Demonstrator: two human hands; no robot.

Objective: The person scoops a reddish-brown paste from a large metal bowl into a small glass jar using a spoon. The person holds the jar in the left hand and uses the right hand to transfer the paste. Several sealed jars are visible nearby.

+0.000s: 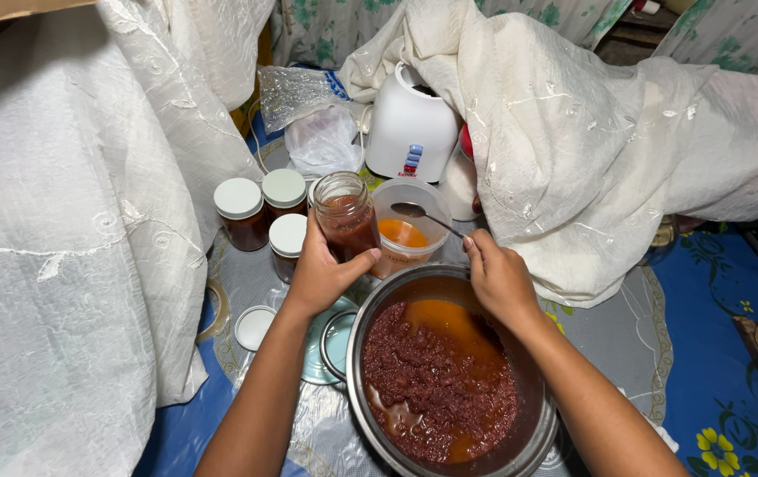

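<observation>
Left hand (322, 274) grips an open, part-filled glass jar (346, 215); right hand (498, 278) holds a spoon (423, 214), handle partly hidden, over an orange-filled tub (407, 228).

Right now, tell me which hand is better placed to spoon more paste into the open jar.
The right hand: it holds the spoon over the tub, just beside the jar. The left hand is busy gripping that jar.

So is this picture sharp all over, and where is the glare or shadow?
Head view: mostly sharp, lit evenly from above; the white embroidered cloth at the left looks bright and slightly washed out. Small highlights show on the steel pot's rim and the open glass jar in the left hand. The metal spoon held by the right hand is a little soft. Edges bend slightly, as with a wide lens.
</observation>
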